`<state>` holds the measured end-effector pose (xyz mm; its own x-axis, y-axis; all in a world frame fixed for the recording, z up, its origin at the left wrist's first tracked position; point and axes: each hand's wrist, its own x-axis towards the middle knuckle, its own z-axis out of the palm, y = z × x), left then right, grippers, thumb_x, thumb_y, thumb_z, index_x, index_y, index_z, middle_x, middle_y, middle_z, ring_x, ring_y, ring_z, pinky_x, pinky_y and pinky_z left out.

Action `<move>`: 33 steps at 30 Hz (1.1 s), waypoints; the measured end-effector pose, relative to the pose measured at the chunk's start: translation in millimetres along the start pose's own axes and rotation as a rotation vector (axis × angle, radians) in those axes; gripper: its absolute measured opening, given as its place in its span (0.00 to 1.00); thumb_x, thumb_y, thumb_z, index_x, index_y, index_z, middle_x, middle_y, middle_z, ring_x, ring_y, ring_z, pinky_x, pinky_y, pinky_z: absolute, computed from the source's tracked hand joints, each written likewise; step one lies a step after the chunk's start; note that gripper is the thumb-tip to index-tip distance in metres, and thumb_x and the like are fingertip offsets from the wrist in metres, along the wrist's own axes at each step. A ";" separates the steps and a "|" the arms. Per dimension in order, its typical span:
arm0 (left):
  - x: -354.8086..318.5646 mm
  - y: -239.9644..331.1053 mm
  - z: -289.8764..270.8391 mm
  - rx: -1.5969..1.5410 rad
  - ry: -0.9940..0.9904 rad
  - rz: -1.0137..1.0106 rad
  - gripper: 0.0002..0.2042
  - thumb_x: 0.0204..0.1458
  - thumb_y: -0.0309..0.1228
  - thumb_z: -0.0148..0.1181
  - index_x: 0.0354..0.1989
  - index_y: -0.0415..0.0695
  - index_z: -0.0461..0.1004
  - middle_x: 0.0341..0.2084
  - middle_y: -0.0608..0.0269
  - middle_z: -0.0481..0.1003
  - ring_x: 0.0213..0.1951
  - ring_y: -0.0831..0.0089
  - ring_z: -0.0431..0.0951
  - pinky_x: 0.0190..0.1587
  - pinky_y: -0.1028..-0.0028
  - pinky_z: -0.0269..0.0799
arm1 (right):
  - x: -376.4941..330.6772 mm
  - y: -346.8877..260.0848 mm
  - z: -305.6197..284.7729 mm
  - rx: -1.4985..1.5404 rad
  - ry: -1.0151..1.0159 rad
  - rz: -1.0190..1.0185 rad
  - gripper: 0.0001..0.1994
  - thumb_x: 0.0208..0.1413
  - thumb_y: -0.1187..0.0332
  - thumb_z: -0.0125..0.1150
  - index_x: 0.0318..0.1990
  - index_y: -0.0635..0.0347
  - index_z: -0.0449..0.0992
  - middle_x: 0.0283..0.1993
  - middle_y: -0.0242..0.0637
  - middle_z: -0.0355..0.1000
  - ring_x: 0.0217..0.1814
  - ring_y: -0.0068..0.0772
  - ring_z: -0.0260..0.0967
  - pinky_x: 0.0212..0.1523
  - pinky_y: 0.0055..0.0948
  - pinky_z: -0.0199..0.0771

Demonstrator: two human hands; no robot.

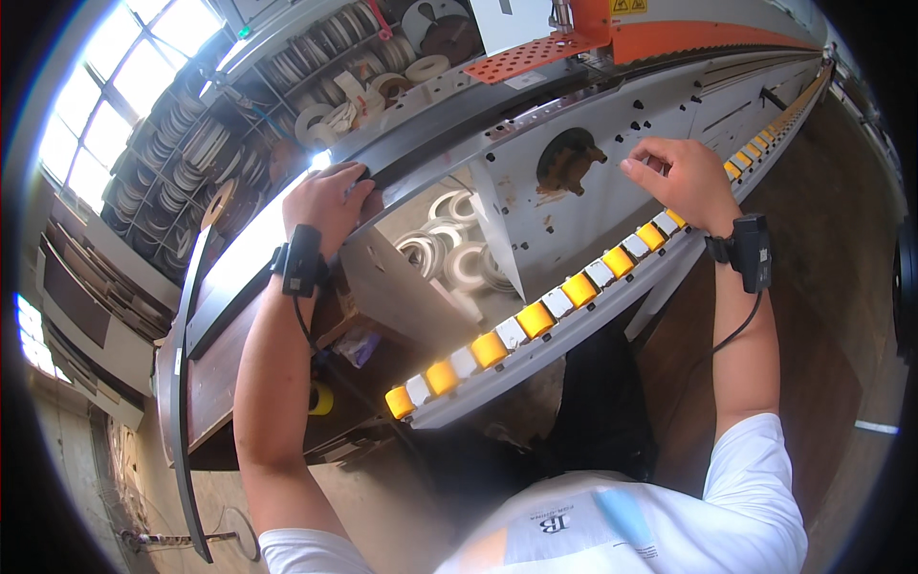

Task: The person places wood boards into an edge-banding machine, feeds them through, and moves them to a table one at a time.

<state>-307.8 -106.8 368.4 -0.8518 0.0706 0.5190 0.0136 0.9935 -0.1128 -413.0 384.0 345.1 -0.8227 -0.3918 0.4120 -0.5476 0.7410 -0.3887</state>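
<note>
My left hand point(330, 203) lies over a long dark strip-like board point(421, 143), its fingers curled over the edge. The board runs up along the machine's bed, toward an orange perforated guard point(535, 59). The board's lower end rests past my left wrist, by a brown tabletop point(225, 387). My right hand point(687, 177) hovers above the machine's grey side panel point(612, 124), beside the roller rail. Its fingers are loosely curled in toward the thumb, and nothing shows in them. Each wrist wears a black strapped device with a cable.
A rail of yellow rollers point(534, 320) slants up to the right in front of me. Coils of edge banding point(469, 263) lie inside the machine's frame. Shelves with many rolls point(191, 143) stand behind. A curved dark strip point(182, 402) hangs at the left, near stacked boards point(86, 297).
</note>
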 end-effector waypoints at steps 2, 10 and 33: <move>-0.2 1.5 -1.1 0.006 -0.026 -0.027 0.16 0.69 0.44 0.69 0.59 0.54 0.90 0.57 0.66 0.89 0.55 0.58 0.88 0.58 0.61 0.85 | 0.0 -0.3 -0.1 -0.006 0.005 -0.021 0.21 0.68 0.43 0.69 0.43 0.52 0.90 0.31 0.34 0.83 0.34 0.36 0.80 0.36 0.36 0.76; 8.5 8.5 1.7 0.048 -0.027 -0.017 0.15 0.70 0.45 0.68 0.59 0.54 0.91 0.55 0.65 0.90 0.56 0.59 0.89 0.57 0.61 0.85 | -2.9 -2.2 -1.4 0.023 0.011 -0.035 0.20 0.70 0.47 0.68 0.43 0.55 0.89 0.33 0.37 0.85 0.36 0.37 0.84 0.40 0.35 0.79; 60.0 51.0 35.5 -0.007 -0.024 0.225 0.17 0.74 0.42 0.60 0.63 0.48 0.82 0.65 0.59 0.84 0.57 0.50 0.87 0.57 0.54 0.86 | 7.0 9.1 -1.5 -0.017 -0.089 0.000 0.24 0.69 0.40 0.68 0.46 0.52 0.91 0.33 0.35 0.85 0.36 0.35 0.81 0.38 0.37 0.78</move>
<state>-376.8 -55.1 363.7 -0.8390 0.2884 0.4614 0.2082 0.9536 -0.2174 -423.5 388.8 345.7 -0.8337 -0.4378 0.3366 -0.5451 0.7500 -0.3745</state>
